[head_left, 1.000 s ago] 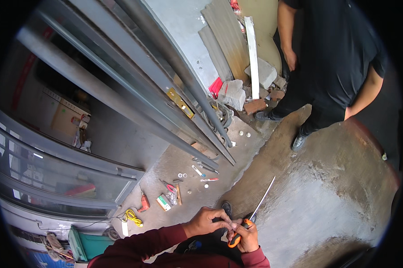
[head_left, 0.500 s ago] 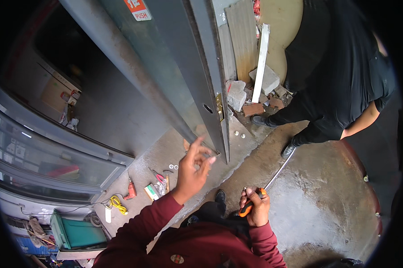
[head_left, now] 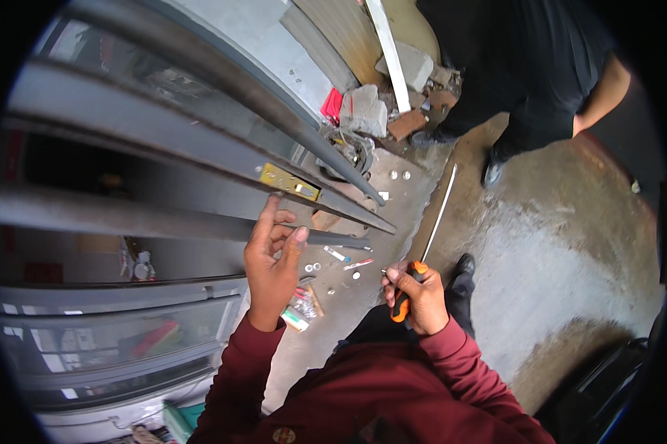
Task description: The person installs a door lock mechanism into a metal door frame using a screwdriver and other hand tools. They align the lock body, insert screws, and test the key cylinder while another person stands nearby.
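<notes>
Orange-handled screwdriver point(head_left: 400, 308) sits in the right hand point(head_left: 425, 299).

The left hand point(head_left: 271, 270), beside the right hand point(head_left: 427, 302) a second ago, now reaches up left of centre, index finger at the door edge point(head_left: 352, 210) just below the brass plate point(head_left: 280, 178); that edge slants flatter than half a second ago; the screwdriver point(head_left: 400, 306) stands steeper; a dark shoe point(head_left: 464, 268) now shows right of centre
</notes>
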Motion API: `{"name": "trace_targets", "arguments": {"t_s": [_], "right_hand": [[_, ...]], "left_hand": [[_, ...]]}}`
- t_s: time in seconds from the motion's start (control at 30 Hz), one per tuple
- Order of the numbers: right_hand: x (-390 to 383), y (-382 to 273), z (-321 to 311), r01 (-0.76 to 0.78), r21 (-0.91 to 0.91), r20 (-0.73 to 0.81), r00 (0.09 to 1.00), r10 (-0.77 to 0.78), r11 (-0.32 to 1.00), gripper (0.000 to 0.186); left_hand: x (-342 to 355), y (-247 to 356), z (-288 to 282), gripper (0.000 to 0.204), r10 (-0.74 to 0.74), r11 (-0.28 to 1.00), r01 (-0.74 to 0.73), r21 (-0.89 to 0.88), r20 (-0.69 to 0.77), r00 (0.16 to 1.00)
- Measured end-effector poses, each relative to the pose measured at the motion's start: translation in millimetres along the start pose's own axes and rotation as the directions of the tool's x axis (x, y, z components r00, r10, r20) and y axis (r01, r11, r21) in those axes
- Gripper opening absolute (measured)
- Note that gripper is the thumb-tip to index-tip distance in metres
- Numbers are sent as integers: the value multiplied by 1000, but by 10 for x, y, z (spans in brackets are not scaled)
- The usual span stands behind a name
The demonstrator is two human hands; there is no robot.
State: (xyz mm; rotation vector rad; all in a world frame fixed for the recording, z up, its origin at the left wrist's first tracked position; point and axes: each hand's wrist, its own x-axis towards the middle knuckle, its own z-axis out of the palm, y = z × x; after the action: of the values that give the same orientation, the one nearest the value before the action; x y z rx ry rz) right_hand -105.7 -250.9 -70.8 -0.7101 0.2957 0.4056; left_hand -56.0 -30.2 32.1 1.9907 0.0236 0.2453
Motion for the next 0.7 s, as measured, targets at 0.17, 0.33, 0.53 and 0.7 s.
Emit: {"name": "trace_targets", "arguments": {"t_s": [0.17, 0.33, 0.53, 0.7], "right_hand": [[161, 8, -104, -109, -7, 55, 993, 109, 994, 14], [328, 30, -168, -172, 25, 116, 979, 168, 985, 15], [644, 146, 17, -221, 18, 137, 967, 217, 975, 14], [896, 238, 219, -29, 133, 174, 985, 6, 991, 14]], "left_hand": [[58, 46, 19, 51, 55, 997, -54, -55, 18, 998], [134, 156, 24, 40, 0, 998, 4, -64, 70, 998], [226, 185, 92, 33, -10, 997, 13, -81, 38, 999], [245, 220, 211, 29, -17, 988, 13, -152, -26, 1000]]}}
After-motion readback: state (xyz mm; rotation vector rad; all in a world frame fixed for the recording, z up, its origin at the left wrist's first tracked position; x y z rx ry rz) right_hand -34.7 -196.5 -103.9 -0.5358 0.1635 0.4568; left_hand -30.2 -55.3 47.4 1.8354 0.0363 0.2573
